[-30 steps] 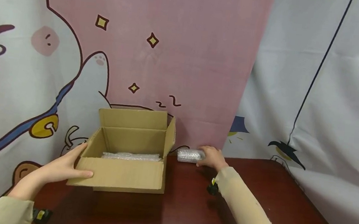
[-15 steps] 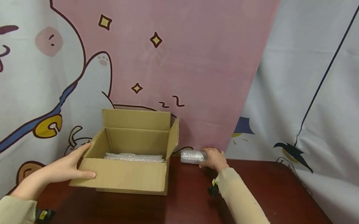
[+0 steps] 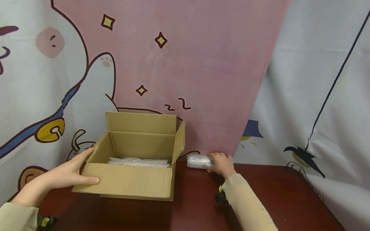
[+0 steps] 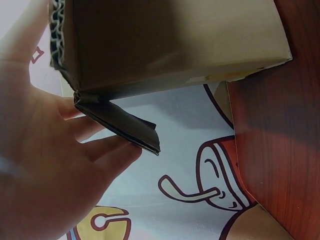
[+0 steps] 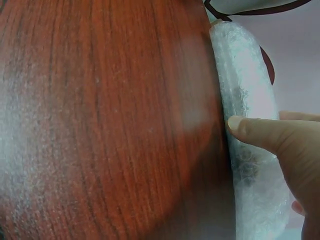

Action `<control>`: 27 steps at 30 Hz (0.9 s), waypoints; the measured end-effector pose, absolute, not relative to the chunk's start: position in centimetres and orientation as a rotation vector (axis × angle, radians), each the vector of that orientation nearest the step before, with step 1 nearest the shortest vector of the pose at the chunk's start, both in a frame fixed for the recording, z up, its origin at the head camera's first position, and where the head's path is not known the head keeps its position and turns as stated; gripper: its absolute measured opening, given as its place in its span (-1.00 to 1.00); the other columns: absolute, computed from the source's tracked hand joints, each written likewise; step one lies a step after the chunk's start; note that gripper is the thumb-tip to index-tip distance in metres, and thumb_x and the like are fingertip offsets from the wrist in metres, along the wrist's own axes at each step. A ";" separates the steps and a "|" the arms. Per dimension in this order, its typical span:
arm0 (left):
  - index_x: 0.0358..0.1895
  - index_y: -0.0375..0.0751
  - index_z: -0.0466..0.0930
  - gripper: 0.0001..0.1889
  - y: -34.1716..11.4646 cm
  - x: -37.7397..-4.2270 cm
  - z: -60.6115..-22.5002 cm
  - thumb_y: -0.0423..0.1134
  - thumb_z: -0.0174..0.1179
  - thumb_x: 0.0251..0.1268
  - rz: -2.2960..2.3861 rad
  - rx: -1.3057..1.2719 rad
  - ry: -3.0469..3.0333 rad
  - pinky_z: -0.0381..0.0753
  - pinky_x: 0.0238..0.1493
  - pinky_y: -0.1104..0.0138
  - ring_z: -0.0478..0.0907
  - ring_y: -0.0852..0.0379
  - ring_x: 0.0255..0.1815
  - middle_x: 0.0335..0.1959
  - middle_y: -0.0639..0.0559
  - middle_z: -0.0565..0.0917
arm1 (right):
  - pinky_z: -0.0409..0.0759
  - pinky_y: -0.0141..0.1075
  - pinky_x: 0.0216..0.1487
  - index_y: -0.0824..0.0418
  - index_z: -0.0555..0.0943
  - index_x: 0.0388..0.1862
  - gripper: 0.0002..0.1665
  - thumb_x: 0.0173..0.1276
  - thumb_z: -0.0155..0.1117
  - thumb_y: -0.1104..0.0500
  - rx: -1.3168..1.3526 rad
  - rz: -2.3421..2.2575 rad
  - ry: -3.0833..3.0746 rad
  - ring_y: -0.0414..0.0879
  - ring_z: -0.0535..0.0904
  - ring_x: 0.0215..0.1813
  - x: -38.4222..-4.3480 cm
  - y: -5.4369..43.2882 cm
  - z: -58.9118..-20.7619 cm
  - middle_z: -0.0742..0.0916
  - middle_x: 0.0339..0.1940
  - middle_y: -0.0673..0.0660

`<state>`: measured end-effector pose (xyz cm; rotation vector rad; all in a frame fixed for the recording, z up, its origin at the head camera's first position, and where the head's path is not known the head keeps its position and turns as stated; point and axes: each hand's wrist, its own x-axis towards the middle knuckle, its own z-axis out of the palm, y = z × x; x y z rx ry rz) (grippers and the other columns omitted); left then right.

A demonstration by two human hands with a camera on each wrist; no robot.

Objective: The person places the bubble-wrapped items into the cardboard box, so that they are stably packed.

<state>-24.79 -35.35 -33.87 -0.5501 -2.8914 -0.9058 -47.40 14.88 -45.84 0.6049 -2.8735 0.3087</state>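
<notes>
An open cardboard box (image 3: 125, 179) rests on the table, flaps spread. My left hand (image 3: 62, 174) holds its left front corner, the thumb lying on the front flap. In the left wrist view, that hand's fingers reach behind the box and touch a side flap (image 4: 120, 122). Clear bubble wrap (image 3: 138, 162) shows inside the box. To the box's right, a bubble-wrapped roll (image 3: 197, 161) lies at the back of the table. My right hand (image 3: 222, 164) grips its right end; in the right wrist view the thumb presses the near side of the wrap, while the other fingers are mostly hidden.
The table (image 3: 205, 214) is glossy dark red wood. Behind it hangs a pink and white printed cloth (image 3: 210, 58), close behind the box and the roll. A small black device (image 3: 220, 195) sits below the right wrist, and another (image 3: 45, 223) by the left.
The head view has shifted slightly, so everything sits a little further right in it. Both hands keep their places on the box and the bubble-wrapped roll.
</notes>
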 end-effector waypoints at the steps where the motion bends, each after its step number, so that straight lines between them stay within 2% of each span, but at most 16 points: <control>1: 0.47 -0.57 -0.24 0.18 -35.3 -24.8 -33.9 -0.08 0.46 0.05 -0.907 -0.553 -2.889 0.20 0.14 -0.33 0.04 -0.52 0.35 0.41 -0.59 -0.02 | 0.31 0.24 0.06 0.00 0.56 0.28 -0.12 -0.12 0.64 0.00 0.604 0.309 -2.869 0.13 0.48 0.21 -47.4 15.0 -45.9 0.63 0.20 0.09; 17: 0.46 -0.59 -0.24 0.17 -35.1 -24.7 -33.7 -0.06 0.45 0.06 -0.901 -0.533 -2.897 0.17 0.15 -0.35 0.01 -0.55 0.36 0.41 -0.61 -0.03 | 0.39 0.22 -0.03 0.00 0.60 0.24 -0.21 -0.07 0.62 0.00 0.691 0.320 -2.807 0.16 0.53 0.12 -46.6 16.2 -44.4 0.67 0.14 0.07; 27: 0.47 -0.57 -0.25 0.17 -35.3 -24.7 -33.9 -0.05 0.44 0.07 -0.918 -0.528 -2.897 0.19 0.15 -0.34 0.01 -0.54 0.36 0.42 -0.60 -0.04 | 0.34 0.28 0.11 0.09 0.60 0.23 -0.24 -0.02 0.59 0.02 0.806 0.338 -2.833 0.20 0.49 0.20 -44.5 17.9 -39.8 0.65 0.17 0.13</control>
